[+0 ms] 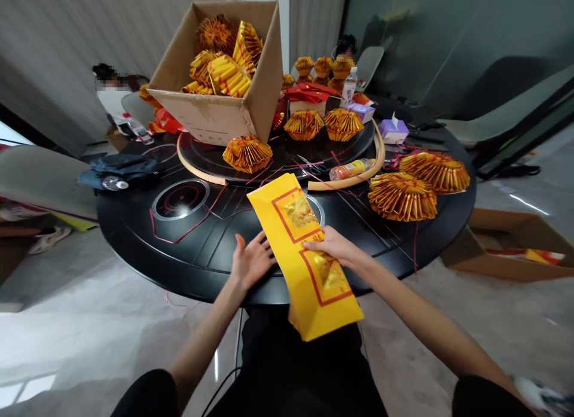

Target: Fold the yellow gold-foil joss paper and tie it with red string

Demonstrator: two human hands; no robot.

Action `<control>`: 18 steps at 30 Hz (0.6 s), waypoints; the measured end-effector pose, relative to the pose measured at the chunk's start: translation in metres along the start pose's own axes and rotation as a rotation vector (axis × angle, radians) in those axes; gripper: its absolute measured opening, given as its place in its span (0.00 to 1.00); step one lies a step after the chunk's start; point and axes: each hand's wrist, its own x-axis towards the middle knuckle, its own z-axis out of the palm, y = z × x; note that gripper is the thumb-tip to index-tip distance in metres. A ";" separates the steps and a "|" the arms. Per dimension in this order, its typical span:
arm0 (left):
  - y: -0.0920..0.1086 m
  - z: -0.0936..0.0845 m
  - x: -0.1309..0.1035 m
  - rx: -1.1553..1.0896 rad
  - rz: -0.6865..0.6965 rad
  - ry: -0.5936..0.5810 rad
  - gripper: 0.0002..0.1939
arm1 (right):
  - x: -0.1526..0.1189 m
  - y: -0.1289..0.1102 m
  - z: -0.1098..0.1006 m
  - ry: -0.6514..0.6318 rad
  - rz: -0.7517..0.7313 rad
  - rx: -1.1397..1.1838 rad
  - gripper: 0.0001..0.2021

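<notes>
A stack of yellow paper sheets [291, 255] with red frames and gold foil patches is held at a slant over the table's front edge. My right hand [334, 244] grips its right side near the middle, thumb on top and the other fingers hidden underneath. Beside the stack's left edge, my left hand [253, 261] is open, palm up with fingers spread; some fingertips reach the paper's edge, and whether they touch it I cannot tell.
On the round black table [197, 255] stand a cardboard box [210, 115] of folded gold paper, pleated gold pieces [402, 197], a lying orange bottle [350, 169], scissors [309, 166], red strings and a tissue box [393, 131]. An open carton [506, 267] lies right.
</notes>
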 end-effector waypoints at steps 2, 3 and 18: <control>-0.027 0.003 -0.009 -0.039 -0.042 0.087 0.36 | 0.010 0.003 0.016 0.007 -0.073 -0.076 0.25; -0.038 0.002 -0.011 -0.048 -0.056 0.142 0.33 | 0.014 0.004 0.025 0.029 -0.112 -0.185 0.23; -0.049 -0.040 -0.017 -0.242 -0.050 0.247 0.38 | -0.001 -0.040 0.076 0.010 -0.092 -1.225 0.27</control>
